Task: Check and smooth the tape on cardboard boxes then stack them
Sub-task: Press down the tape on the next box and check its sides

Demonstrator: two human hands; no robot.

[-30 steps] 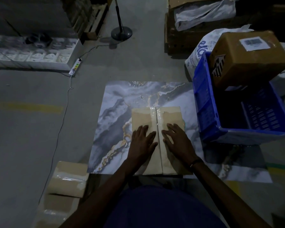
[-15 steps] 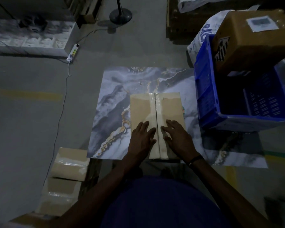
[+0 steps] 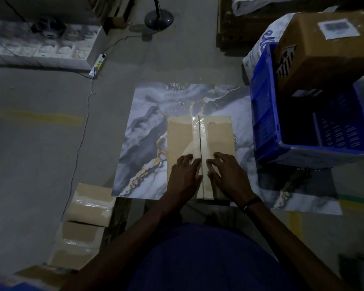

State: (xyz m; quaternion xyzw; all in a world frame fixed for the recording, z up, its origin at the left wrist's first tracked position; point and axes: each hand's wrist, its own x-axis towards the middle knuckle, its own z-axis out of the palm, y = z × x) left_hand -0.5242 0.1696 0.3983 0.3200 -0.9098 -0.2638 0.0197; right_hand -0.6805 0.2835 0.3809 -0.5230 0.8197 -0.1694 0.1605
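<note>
Since a second ago, both hands have slid back toward the near end of the box (image 3: 200,143) on the marble desk (image 3: 147,122), so the tape (image 3: 199,131) looks nearly smoothed. Left hand (image 3: 184,175) and right hand (image 3: 229,175) press flat, fingers spread, either side of the seam. Rightward, the blue crate (image 3: 265,114) holds a labelled carton (image 3: 326,49); its print is too dim to read.

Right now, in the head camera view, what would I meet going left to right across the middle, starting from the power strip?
Power strip → marble-patterned board → left hand → tape seam → right hand → blue crate.
</note>
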